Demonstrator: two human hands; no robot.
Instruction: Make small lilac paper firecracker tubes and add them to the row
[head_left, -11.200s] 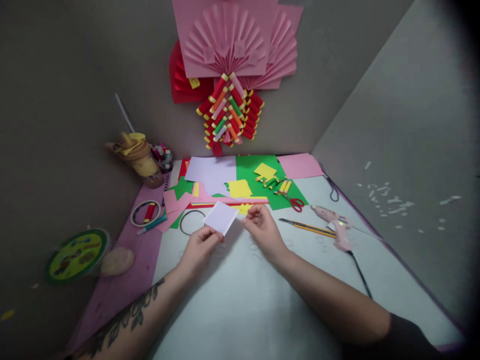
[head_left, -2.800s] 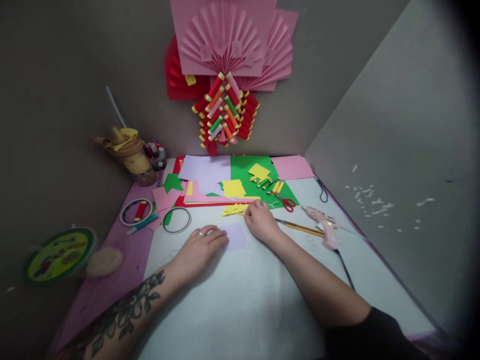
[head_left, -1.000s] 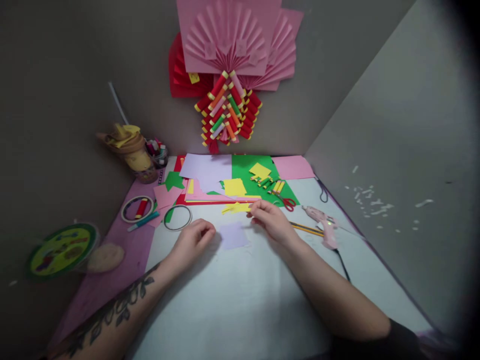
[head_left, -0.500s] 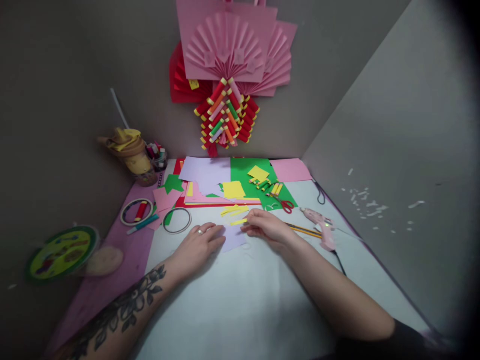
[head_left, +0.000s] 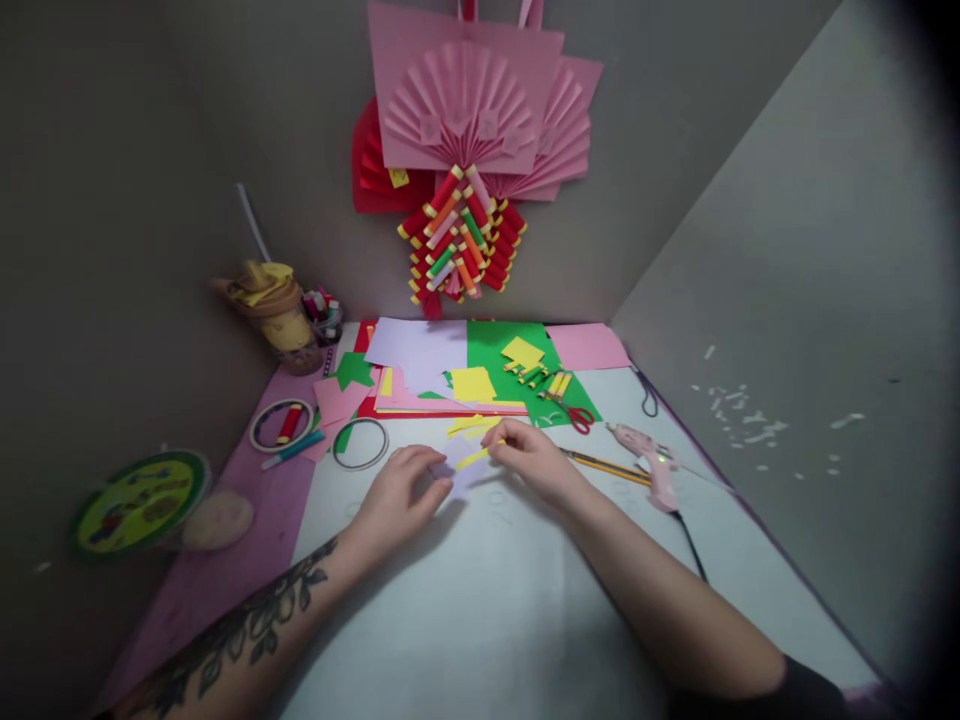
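Observation:
My right hand pinches the right end of a narrow yellow strip. Under the strip lies a pale lilac paper piece, slightly blurred. At its left edge is my left hand, its thumb and fingers closing on the paper, which appears raised a little off the white table. Just behind, more yellow strips lie loose. The lilac piece's right corner is partly hidden by my right fingers.
Red scissors, pencils and a pink glue gun lie right. A tape ring, coloured paper sheets and a cup are left and behind. Paper firecrackers hang on the wall.
The lilac piece has been lifted and tilted, with my left thumb now lower and nearer its edge. The yellow strip has moved left over it. The whole view has shifted slightly.

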